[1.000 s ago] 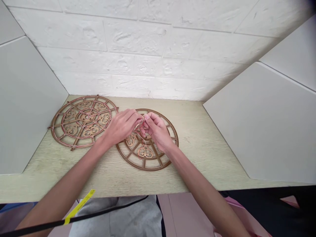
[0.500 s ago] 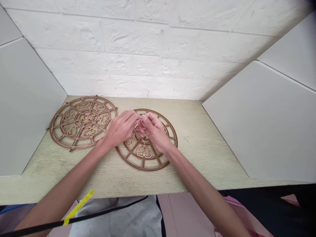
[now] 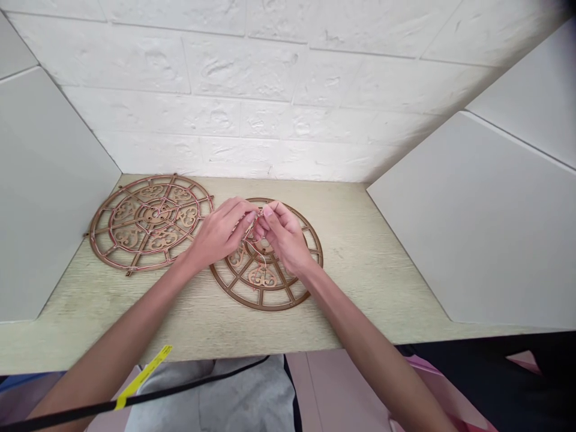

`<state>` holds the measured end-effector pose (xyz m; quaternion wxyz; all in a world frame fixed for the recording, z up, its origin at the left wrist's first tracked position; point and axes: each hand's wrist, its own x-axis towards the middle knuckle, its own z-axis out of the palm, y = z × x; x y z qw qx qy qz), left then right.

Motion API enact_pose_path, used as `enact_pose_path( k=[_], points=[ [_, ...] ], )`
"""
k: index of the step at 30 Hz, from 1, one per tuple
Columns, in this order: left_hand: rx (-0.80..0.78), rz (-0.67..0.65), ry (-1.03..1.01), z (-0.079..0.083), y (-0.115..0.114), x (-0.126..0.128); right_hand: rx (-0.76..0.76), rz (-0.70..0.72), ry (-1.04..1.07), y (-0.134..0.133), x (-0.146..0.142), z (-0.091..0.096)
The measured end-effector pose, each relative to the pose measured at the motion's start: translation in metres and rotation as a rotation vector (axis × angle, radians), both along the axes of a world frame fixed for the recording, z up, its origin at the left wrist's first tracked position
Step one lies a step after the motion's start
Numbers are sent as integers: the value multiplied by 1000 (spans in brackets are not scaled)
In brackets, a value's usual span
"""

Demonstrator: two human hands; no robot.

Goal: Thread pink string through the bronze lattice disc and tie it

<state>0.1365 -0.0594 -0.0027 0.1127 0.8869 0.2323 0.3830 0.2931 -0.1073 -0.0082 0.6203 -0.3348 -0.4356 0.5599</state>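
Observation:
Two round, bronze-coloured openwork discs lie flat on the table, each with spokes and heart-shaped scrollwork. Both my hands are over the right disc [image 3: 263,293], their fingertips meeting above its centre and hiding much of it. Between them, my left hand [image 3: 220,235] and my right hand [image 3: 285,237] pinch a thin, pale wire [image 3: 257,227], which runs down towards the disc. The left disc [image 3: 148,225] lies apart from my hands, with copper-pink wire wound along its ribs. Neither hand touches it.
A white brick-textured wall [image 3: 270,102] stands behind the light wood-grain table [image 3: 373,282], with pale side panels [image 3: 490,222] at both sides. My grey clothing, a black strap and a yellow tag [image 3: 143,369] show below the table's front edge.
My fingers have shifted slightly on the wire, with my right hand a little further right. The view has drifted slightly, and both discs stay in place on the table.

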Motion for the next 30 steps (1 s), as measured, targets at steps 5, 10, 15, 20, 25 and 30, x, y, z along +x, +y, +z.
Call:
enact_pose_path(
  k=[5,10,15,20,25,30],
  points=[
    [109,78,6,0,-3,2,-18,-13,-12,0,0,-1],
    [184,137,-3,-2,-2,2,-19,-1,-25,-1,-1,-1],
    [245,117,-46,-3,1,0,-12,15,2,-1,-1,-2],
    [269,107,-83,-6,3,0,-8,1,-20,0,-2,-4],
    [305,77,-112,-7,3,1,-3,-7,-43,0,-3,-5],
    [345,5,-159,-7,6,0,3,-24,-60,1,-2,-7]
  ],
)
